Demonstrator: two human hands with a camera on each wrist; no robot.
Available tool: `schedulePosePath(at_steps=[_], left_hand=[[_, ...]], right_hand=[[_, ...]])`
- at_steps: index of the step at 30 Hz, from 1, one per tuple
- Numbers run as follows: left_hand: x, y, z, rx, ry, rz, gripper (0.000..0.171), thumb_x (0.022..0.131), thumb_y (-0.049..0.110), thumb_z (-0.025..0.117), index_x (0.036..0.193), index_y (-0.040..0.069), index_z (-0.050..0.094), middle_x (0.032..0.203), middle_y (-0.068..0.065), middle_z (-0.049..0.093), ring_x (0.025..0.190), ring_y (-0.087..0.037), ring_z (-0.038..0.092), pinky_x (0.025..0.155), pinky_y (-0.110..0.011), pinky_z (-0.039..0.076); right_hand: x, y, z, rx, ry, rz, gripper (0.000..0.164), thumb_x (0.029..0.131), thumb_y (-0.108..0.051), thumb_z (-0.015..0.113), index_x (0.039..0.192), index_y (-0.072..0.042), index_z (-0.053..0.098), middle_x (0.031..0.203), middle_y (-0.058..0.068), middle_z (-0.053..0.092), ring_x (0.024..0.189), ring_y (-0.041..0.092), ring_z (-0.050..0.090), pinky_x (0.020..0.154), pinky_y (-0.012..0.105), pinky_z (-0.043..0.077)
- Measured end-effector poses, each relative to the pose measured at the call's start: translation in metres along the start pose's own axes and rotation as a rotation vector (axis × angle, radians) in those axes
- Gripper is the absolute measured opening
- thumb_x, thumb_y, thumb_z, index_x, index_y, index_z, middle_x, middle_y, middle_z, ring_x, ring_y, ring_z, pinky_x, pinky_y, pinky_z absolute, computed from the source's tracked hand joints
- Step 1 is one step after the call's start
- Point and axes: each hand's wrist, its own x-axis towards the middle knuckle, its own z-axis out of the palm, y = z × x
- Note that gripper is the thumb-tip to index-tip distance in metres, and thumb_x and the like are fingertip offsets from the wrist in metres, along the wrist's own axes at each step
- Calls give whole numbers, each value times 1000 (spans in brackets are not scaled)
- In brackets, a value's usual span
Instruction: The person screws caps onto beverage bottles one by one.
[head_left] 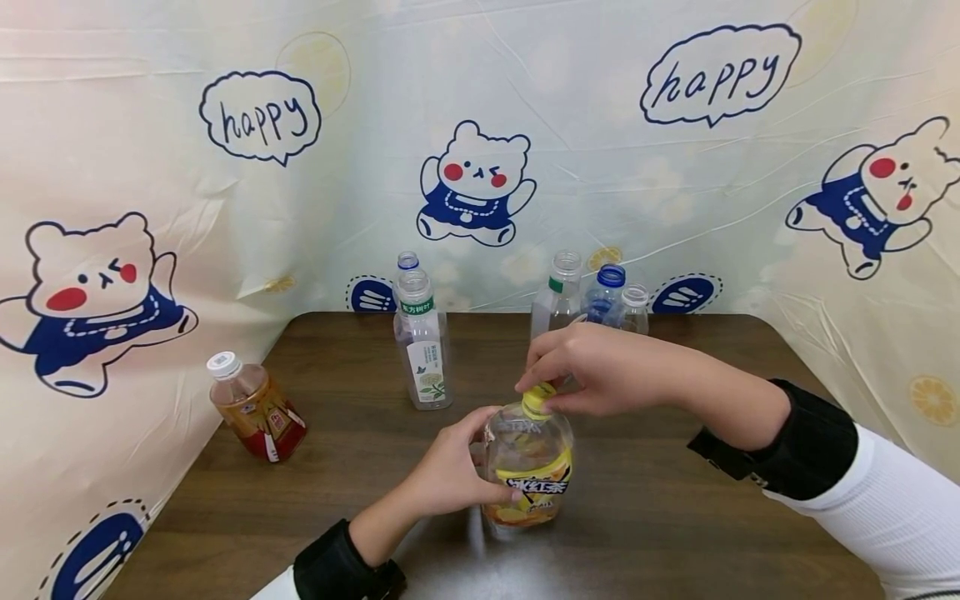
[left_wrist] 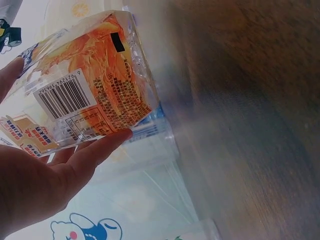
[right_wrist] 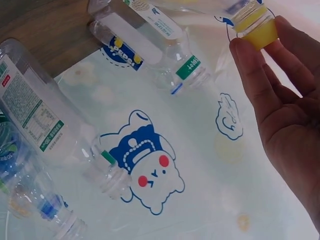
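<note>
A clear plastic bottle with a yellow iced-tea label stands before me on the table. My left hand grips its side, thumb across the front; in the left wrist view the fingers hold the bottle near the barcode. Above, my right hand pinches the yellow bottle cap at the neck between thumb and fingers. From the right wrist, a strip of clear neck shows between a yellow ring and the cap. Parts of the right fingers behind the cap are hidden in the head view.
On the left of the brown table leans into view a bottle with a white cap. Two capless clear bottles, the front one labelled, stand mid-back. Behind my right hand are further capless bottles, one blue-necked. A printed curtain hangs behind.
</note>
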Motion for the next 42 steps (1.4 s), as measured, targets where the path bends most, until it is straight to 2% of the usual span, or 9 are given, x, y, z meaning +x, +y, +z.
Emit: schedulePosePath(at_steps=[6,18,29,33,36,39,42], left_hand=[[0,1,1,25,2,-21,80,69,18,90,136,15,48,120,0,61,107,-20,58,83,-31,55],[0,1,1,-8,-7,-21,79,70,18,89,137,16,48,122,-1,60,108,-21,58,84,-30,55],[0,3,1,5,-1,-21,79,72,22,88,139,19,46,123,0,61,108,-21,60,82,-30,55],[0,2,1,54,17,-8,81,71,26,88,139,20,45,121,2,62,106,-20,61,79,-29,55],[0,1,1,69,27,5,80,71,26,88,139,20,46,120,2,63,105,-20,62,78,-29,55],[0,0,1,23,23,3,80,71,23,89,139,20,47,122,-1,62,107,-22,61,78,-29,55],[0,-2,1,-22,15,-11,79,72,20,88,139,19,47,123,-2,61,108,-23,59,77,-29,56]], right_hand=[[2,-2,2,-65,-9,32,21,86,-11,76,105,-4,74,91,1,65,72,5,54,65,16,51],[7,-1,12,-145,35,79,10,91,-20,70,93,-11,69,79,-6,63,67,4,51,61,18,49],[12,-8,18,-263,55,197,15,93,-21,67,85,-8,67,68,-7,55,60,5,48,57,18,47],[13,-9,20,-305,72,217,18,92,-23,68,82,-8,67,68,-6,57,58,5,50,57,17,48],[13,-8,18,-266,66,233,20,94,-27,67,85,-9,67,72,-6,61,61,5,53,59,18,50],[10,-6,14,-177,54,233,21,95,-31,65,97,-11,68,81,-7,62,68,5,53,64,20,51],[7,-4,8,-96,39,195,23,95,-28,66,109,-11,67,86,-7,60,72,6,52,65,22,50]])
